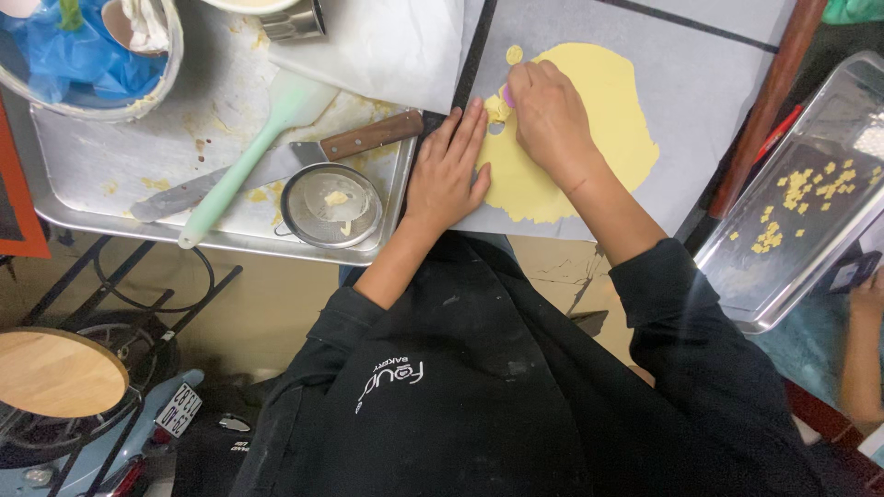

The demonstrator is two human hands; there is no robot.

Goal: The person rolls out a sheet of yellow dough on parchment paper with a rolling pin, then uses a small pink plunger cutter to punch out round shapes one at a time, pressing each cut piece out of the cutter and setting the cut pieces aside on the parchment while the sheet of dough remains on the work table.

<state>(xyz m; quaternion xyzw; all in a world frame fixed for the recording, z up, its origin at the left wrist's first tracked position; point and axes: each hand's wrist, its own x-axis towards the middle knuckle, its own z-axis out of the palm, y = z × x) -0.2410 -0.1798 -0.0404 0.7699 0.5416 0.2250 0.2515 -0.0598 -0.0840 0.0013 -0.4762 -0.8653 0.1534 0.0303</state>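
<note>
A flat sheet of yellow dough (599, 120) lies on grey baking paper (700, 101). My right hand (551, 115) is closed on a small purple cutter (507, 96) and presses it into the dough's left edge, where small cut shapes and holes show. A loose bit of dough (514, 54) lies just above my fingers. My left hand (447, 170) lies flat with fingers spread a little, palm down on the paper's left edge beside the dough, holding nothing.
To the left, a metal tray (110, 166) holds a mint green spatula (253, 152), a wooden-handled knife (368, 136) and a small metal sieve (331, 204). A wooden rolling pin (764, 110) lies on the right, beside a metal tray (801, 248) of small dough pieces. Another person's hand (867, 299) is at the right edge.
</note>
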